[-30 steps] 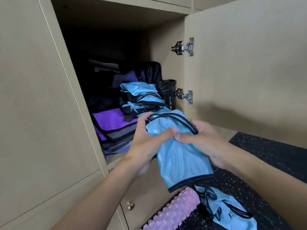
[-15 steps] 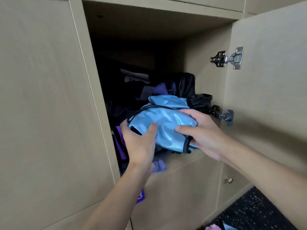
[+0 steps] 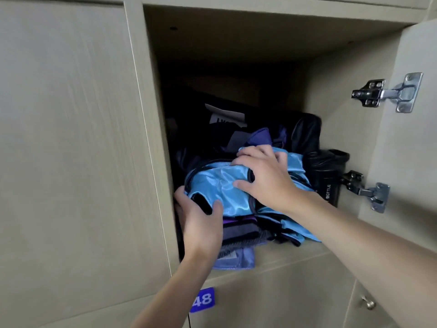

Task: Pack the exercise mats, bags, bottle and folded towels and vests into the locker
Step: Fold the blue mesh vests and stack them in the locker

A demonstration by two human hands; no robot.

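- A closed door panel (image 3: 71, 138) of pale wood fills the left side, just beside the open locker (image 3: 295, 255).
- A blue number plate (image 3: 203, 299) reading "48" sits on the front below the locker's shelf edge.
- The left hand (image 3: 201, 223) reaches in at the locker's left wall. Its fingers (image 3: 181, 197) curl under the left edge of a light blue vest (image 3: 220, 185) and the thumb lies on top, so it grips the cloth.
- Folded towels (image 3: 238, 229) in purple and grey lie stacked on the locker floor under that vest. The lowest, a lavender one, sticks out past the shelf edge.
- The light blue vest, trimmed in black, lies on top of the pile at the front of the locker.
- The right hand (image 3: 264, 178) rests on the vest from above, with its fingers spread, fairly straight and pressing down rather than gripping.
- A stack of folded vests (image 3: 290, 229) in the same blue lies below the right wrist, touching the towels.
- A black bag (image 3: 305, 131) fills the dark back of the locker, with purple cloth in front of it.
- A black bottle (image 3: 328, 183) stands upright against the locker's right wall, just beside the vests.
- Two metal hinges (image 3: 387, 93) carry the open door (image 3: 416, 150) at the right.
- A small knob (image 3: 368, 304) shows on a lower door.
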